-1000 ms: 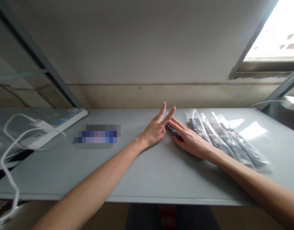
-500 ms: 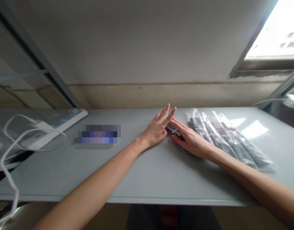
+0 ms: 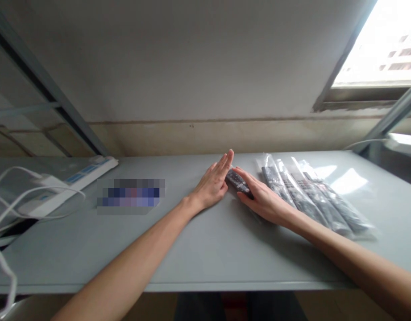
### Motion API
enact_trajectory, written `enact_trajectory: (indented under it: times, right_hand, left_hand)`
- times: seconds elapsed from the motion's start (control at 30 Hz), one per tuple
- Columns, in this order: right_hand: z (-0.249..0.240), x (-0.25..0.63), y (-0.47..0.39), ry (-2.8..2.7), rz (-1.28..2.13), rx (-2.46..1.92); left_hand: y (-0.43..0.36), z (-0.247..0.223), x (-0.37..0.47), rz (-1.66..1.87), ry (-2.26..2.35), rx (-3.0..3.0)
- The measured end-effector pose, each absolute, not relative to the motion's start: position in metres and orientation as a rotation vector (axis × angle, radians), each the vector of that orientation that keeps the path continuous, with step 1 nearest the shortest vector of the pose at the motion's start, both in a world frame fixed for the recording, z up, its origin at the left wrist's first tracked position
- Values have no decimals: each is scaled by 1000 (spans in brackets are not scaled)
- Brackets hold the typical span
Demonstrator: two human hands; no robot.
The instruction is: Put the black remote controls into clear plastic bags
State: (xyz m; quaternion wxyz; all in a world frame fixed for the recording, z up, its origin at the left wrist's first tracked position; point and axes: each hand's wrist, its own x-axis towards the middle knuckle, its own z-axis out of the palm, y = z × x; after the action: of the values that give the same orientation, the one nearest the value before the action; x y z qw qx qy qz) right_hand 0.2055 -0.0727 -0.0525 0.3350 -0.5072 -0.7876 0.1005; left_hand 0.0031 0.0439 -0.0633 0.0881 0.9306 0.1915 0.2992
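Note:
A dark remote control (image 3: 238, 182) with many small buttons lies on the grey table, a bit of clear plastic beneath its near side. My right hand (image 3: 263, 196) is around it, thumb on the near edge and fingers along the far edge. Beside the remote's left end, my left hand (image 3: 210, 183) rests on edge with its fingers stretched out and holding nothing. Whether its fingertips touch the remote, I cannot tell. Right of my right hand, several remotes in clear plastic sleeves (image 3: 312, 196) lie side by side.
A white power strip (image 3: 71, 185) with a plug and looping white cable (image 3: 7, 267) is at the left. A blurred-out blue item (image 3: 130, 197) lies left of my hands. A wall stands behind the table (image 3: 185, 249). Metal posts rise at both sides.
My left hand's fingers have drawn closer together and shifted left off the remote's end, so more of the remote shows. My right hand keeps its hold. The view has shifted slightly.

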Motion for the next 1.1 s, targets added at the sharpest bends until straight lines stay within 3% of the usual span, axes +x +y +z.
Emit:
enact_trajectory:
  times: [0.4, 0.6, 0.7, 0.8, 1.1]
  right_hand:
    - [-49, 203, -72, -1984, 285, -1247]
    - [-38, 199, -75, -1821, 350, -1248]
    - [-33, 195, -78, -1805, 385, -1204]
    - [-33, 190, -80, -1833, 404, -1185]
    - [-32, 205, -73, -1662, 312, -1548]
  left_hand:
    - [39, -64, 0, 802, 647, 2630]
    - [45, -55, 4, 1235, 845, 1722]
    - [42, -44, 3, 1047, 666, 1204]
    - [35, -36, 2, 840, 561, 1116]
    - [30, -33, 6, 1178, 697, 796]
